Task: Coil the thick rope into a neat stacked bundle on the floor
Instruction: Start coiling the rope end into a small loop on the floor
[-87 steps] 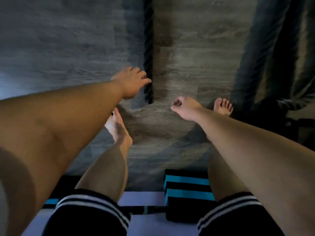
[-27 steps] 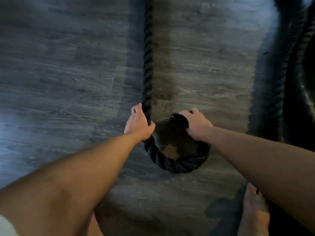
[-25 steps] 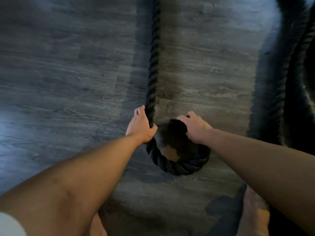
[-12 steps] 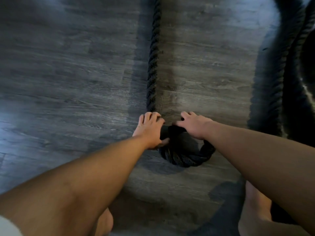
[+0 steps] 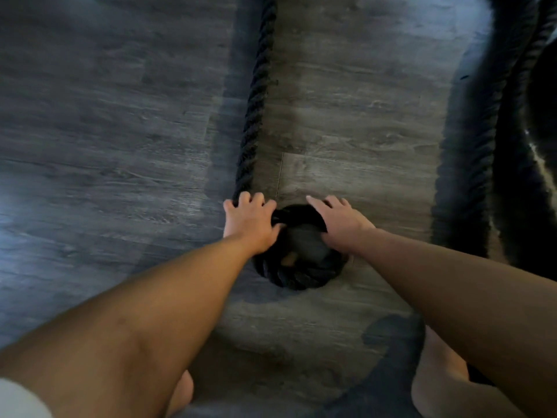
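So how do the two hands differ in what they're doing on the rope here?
The left hand is curled over the rope where the straight run meets the loop; the right hand lies flatter, fingers spread, pressing the far side of the loop down. The left hand sits at the loop's left edge, the right hand at its upper right. Both touch the same black rope low on the floor.

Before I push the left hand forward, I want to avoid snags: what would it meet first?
Likely only the straight rope its fingers already touch; the left hand points along it.
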